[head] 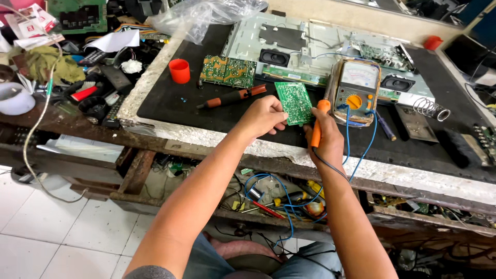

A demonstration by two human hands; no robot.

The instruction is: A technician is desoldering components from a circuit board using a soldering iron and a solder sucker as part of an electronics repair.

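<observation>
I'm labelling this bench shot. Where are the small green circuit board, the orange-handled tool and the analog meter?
small green circuit board [294, 102], head view, middle of its face.
orange-handled tool [316, 133], head view, on its handle.
analog meter [357, 76], head view, on its dial window.

A long workbench [170, 135] with a pale, chipped edge carries a black mat [170, 98]; everything else sits relative to it. Below the workbench, a rusty metal shelf [155, 199] runs along its length, crowded with tangled wires. Under and to the left of the workbench, the floor [57, 232] is white tile with dark grout lines. Beyond the workbench's far edge rises a beige wall [330, 13]. Even daylight falls across the workbench.
</observation>
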